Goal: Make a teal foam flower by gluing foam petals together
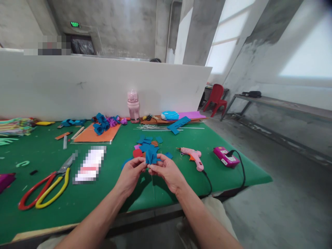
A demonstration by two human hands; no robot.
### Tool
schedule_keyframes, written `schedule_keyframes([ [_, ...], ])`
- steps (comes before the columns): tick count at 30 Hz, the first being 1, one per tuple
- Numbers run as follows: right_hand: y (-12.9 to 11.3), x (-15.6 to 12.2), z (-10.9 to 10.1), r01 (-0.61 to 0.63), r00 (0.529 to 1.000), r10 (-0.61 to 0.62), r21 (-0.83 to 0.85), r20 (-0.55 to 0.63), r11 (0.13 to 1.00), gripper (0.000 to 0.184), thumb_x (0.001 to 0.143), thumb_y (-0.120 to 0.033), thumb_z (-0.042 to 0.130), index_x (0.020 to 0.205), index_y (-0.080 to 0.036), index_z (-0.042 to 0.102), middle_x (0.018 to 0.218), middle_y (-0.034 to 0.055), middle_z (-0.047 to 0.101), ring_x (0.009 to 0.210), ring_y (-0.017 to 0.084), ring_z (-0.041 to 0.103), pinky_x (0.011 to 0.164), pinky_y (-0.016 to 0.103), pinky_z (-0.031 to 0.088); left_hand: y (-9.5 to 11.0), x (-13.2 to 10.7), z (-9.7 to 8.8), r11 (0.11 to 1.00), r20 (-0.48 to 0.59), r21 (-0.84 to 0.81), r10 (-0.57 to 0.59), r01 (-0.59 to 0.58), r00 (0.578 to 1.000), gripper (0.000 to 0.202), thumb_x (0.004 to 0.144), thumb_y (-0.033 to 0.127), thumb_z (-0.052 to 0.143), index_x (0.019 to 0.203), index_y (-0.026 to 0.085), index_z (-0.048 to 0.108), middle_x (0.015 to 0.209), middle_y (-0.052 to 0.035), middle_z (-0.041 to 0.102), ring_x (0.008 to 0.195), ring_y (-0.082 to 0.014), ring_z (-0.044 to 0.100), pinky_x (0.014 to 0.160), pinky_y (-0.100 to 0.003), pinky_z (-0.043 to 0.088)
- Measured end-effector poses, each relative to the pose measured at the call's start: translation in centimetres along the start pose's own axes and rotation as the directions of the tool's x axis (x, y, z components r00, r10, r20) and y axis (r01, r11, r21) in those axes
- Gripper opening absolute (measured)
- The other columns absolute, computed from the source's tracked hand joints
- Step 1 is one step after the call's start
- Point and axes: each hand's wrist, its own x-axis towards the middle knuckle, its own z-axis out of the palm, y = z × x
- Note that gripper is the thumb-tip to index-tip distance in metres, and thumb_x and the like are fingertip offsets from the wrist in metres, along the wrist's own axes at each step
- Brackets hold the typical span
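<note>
Both my hands meet over the front of the green table (77,197). My left hand (132,173) and my right hand (167,171) pinch a small folded blue felt piece (151,156) between their fingertips. A thin wire (153,181) hangs down from the felt between the hands. Just behind lie several loose blue felt pieces (147,143) and a red one (137,153). A pink glue gun (193,155) lies to the right of my right hand, its black cord running off the table edge.
Red and yellow scissors (44,190) lie at the left front. An orange sheet (97,134) carries blue and purple felt flowers. A pink bottle (133,105) stands at the back by a white partition. A pink power strip (226,157) sits near the right edge. A red chair (216,98) stands beyond.
</note>
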Motion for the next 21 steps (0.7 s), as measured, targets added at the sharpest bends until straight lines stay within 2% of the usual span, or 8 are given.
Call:
schedule_keyframes([
  [15, -0.24, -0.12, 0.14, -0.025, 0.999, 0.024, 0.017, 0.024, 1.000, 0.041, 0.057, -0.025, 0.075, 0.093, -0.018, 0.055, 0.075, -0.0001, 0.066, 0.068, 0.012, 0.062, 0.064, 0.023, 0.048, 0.19, -0.03, 0.08, 1.000, -0.028, 0.015, 0.016, -0.015, 0.999, 0.019, 0.060, 0.028, 0.073, 0.070, 0.013, 0.065, 0.065, -0.0014, 0.059, 0.059, -0.0093, 0.051, 0.059, -0.022, 0.042],
  [21, -0.26, -0.16, 0.05, -0.039, 0.999, 0.039, 0.003, 0.029, 0.999, 0.042, 0.058, -0.024, 0.075, 0.094, -0.017, 0.055, 0.080, 0.0017, 0.067, 0.063, 0.009, 0.060, 0.064, 0.022, 0.047, 0.31, -0.08, 0.07, 1.000, -0.016, -0.002, -0.004, 0.004, 1.000, 0.018, 0.060, 0.027, 0.073, 0.068, 0.013, 0.064, 0.063, -0.0009, 0.059, 0.057, -0.0087, 0.052, 0.057, -0.021, 0.042],
])
